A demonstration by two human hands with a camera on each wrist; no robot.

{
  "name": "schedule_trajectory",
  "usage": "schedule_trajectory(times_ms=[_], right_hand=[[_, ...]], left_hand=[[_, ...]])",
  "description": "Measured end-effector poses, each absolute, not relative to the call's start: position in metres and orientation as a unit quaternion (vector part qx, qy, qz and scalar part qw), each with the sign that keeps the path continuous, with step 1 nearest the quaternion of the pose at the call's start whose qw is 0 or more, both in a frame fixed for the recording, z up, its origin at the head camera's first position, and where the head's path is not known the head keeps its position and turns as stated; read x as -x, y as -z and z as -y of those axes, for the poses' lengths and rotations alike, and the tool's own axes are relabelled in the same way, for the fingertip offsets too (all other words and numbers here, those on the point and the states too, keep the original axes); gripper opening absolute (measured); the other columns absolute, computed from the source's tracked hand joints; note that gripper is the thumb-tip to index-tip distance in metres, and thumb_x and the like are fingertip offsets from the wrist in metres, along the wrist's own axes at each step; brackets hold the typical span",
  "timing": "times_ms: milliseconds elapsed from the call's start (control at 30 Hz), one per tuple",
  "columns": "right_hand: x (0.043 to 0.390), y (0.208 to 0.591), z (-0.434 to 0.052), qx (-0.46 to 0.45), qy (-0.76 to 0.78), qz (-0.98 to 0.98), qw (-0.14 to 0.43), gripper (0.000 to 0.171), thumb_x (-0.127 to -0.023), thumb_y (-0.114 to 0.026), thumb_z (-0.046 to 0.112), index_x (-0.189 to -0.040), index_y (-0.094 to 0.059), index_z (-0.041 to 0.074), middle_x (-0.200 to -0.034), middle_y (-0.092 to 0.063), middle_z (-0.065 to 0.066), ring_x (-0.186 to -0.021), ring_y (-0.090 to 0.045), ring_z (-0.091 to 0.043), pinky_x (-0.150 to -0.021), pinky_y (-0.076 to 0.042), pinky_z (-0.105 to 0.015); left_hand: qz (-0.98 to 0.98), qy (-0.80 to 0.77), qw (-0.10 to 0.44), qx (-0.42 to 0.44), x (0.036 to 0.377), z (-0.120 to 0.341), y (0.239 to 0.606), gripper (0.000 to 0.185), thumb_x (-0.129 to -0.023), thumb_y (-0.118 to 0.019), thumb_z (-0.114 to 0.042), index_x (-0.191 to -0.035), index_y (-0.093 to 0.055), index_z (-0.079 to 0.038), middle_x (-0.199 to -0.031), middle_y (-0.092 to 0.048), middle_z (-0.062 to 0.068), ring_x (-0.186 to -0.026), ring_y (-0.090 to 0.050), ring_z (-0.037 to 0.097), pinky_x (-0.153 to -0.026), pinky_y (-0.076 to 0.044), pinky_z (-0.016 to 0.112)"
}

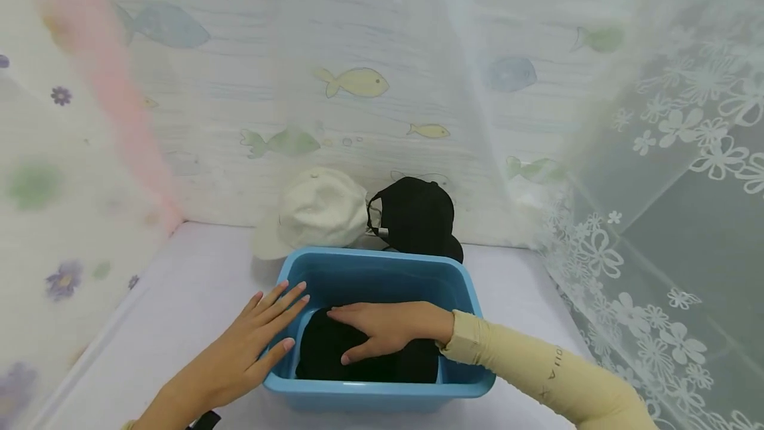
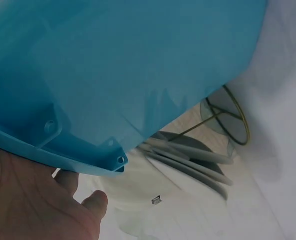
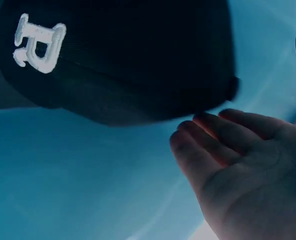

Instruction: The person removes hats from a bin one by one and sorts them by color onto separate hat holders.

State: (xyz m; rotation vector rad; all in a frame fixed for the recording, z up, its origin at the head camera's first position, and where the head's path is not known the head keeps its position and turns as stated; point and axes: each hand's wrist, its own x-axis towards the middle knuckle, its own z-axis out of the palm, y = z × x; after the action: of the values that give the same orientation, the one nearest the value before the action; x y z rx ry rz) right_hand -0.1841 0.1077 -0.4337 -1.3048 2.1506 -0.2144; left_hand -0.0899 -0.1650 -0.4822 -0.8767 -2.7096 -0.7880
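A blue plastic bin stands on the white table, and a black cap lies in its bottom. My right hand reaches into the bin and lies flat on that cap with fingers straight. In the right wrist view the black cap shows a white letter R, with my right hand's fingers extended beside it. My left hand lies open against the bin's left outer wall, thumb at the rim. The left wrist view shows the blue bin from below, above my palm.
A white cap and a second black cap sit behind the bin against the fish-patterned curtain. A lace flower curtain hangs on the right. Bare white table lies left of the bin.
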Motion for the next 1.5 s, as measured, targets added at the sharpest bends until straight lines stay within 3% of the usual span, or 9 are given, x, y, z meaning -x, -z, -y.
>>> schedule_trajectory(times_ms=[200, 400, 567, 767, 1033, 1233, 1500], right_hand=[[0.193, 0.454, -0.096, 0.494, 0.066, -0.810, 0.309, 0.082, -0.103, -0.057, 0.047, -0.161, -0.021, 0.003, -0.167, -0.025, -0.011, -0.154, -0.026, -0.019, -0.124, -0.025, -0.033], [0.192, 0.462, -0.090, 0.473, 0.059, -0.830, 0.288, 0.078, -0.099, -0.065, 0.045, -0.157, -0.033, 0.004, -0.161, -0.039, -0.009, -0.148, -0.038, -0.018, -0.121, -0.033, -0.032], [0.193, 0.464, -0.091, 0.446, 0.037, -0.849, 0.281, 0.075, -0.093, -0.073, 0.044, -0.151, -0.044, 0.006, -0.150, -0.053, -0.004, -0.135, -0.052, -0.013, -0.112, -0.043, -0.029], [0.193, 0.462, -0.091, 0.403, 0.032, -0.865, 0.297, 0.063, -0.091, -0.079, 0.034, -0.142, -0.057, 0.006, -0.127, -0.069, -0.002, -0.104, -0.066, -0.006, -0.090, -0.055, -0.022], [0.193, 0.465, -0.093, 0.410, 0.053, -0.866, 0.281, 0.037, -0.090, -0.080, 0.024, -0.122, -0.072, 0.008, -0.102, -0.075, 0.002, -0.073, -0.064, 0.002, -0.064, -0.052, -0.013], [0.197, 0.462, -0.097, 0.434, 0.070, -0.858, 0.264, 0.022, -0.090, -0.080, 0.020, -0.110, -0.078, 0.011, -0.096, -0.076, 0.006, -0.072, -0.063, 0.006, -0.065, -0.051, -0.010], [0.201, 0.448, -0.108, 0.455, 0.112, -0.836, 0.285, 0.008, -0.092, -0.077, 0.015, -0.098, -0.080, 0.011, -0.085, -0.075, 0.009, -0.066, -0.060, 0.004, -0.061, -0.050, -0.012]], left_hand=[[0.909, 0.253, 0.111, 0.312, 0.095, 0.164, 0.483, 0.060, -0.107, -0.051, -0.031, -0.162, -0.027, -0.026, -0.169, -0.024, -0.003, -0.157, -0.017, 0.026, -0.119, 0.016, 0.017], [0.903, 0.255, 0.119, 0.325, 0.100, 0.168, 0.484, 0.062, -0.106, -0.053, -0.028, -0.163, -0.027, -0.024, -0.168, -0.028, 0.001, -0.157, -0.016, 0.023, -0.122, 0.012, 0.019], [0.898, 0.260, 0.134, 0.329, 0.101, 0.169, 0.485, 0.064, -0.105, -0.055, -0.025, -0.162, -0.029, -0.020, -0.168, -0.028, -0.001, -0.157, -0.016, 0.023, -0.123, 0.010, 0.020], [0.893, 0.278, 0.118, 0.334, 0.103, 0.171, 0.490, 0.065, -0.104, -0.055, -0.022, -0.163, -0.027, -0.021, -0.169, -0.024, -0.001, -0.158, -0.011, 0.024, -0.123, 0.011, 0.021], [0.886, 0.300, 0.116, 0.334, 0.104, 0.170, 0.493, 0.067, -0.104, -0.056, -0.020, -0.163, -0.025, -0.022, -0.169, -0.023, -0.002, -0.158, -0.012, 0.027, -0.124, 0.009, 0.023], [0.887, 0.296, 0.117, 0.336, 0.105, 0.169, 0.493, 0.066, -0.104, -0.055, -0.020, -0.163, -0.026, -0.022, -0.169, -0.024, -0.002, -0.158, -0.012, 0.026, -0.124, 0.009, 0.022], [0.895, 0.257, 0.140, 0.336, 0.104, 0.170, 0.493, 0.065, -0.104, -0.056, -0.023, -0.163, -0.027, -0.022, -0.169, -0.025, -0.001, -0.158, -0.014, 0.025, -0.125, 0.008, 0.023]])
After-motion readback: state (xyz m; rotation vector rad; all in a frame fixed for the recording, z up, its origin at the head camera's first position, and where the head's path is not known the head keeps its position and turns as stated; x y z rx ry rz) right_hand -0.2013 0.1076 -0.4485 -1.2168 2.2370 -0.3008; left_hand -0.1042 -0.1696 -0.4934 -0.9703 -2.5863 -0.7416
